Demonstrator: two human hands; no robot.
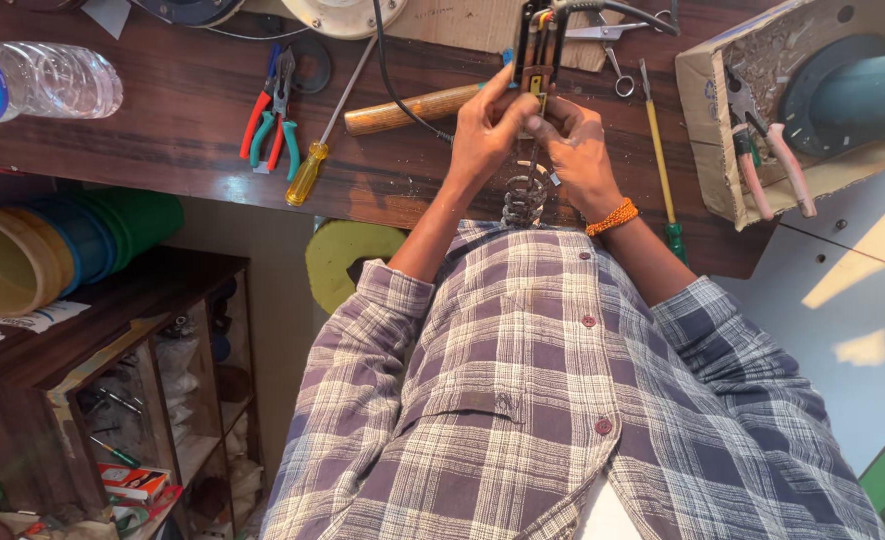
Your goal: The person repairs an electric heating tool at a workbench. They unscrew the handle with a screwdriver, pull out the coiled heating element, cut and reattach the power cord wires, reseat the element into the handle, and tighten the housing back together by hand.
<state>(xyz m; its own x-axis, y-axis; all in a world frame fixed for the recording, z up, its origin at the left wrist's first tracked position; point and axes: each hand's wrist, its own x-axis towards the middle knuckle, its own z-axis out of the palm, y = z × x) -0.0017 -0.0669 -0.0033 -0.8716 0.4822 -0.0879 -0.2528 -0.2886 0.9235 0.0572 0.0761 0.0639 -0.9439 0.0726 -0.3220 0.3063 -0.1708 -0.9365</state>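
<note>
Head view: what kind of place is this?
Likely a small repair workshop. On the dark wooden workbench lie red- and green-handled pliers and a yellow-handled screwdriver; both hands hold a coiled metal part.

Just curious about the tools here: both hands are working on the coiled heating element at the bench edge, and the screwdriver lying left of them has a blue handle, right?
Not quite. In the head view the screwdriver left of the hands has a yellow handle, not blue. The left hand and right hand do hold the coiled heating element at the bench edge.
</note>
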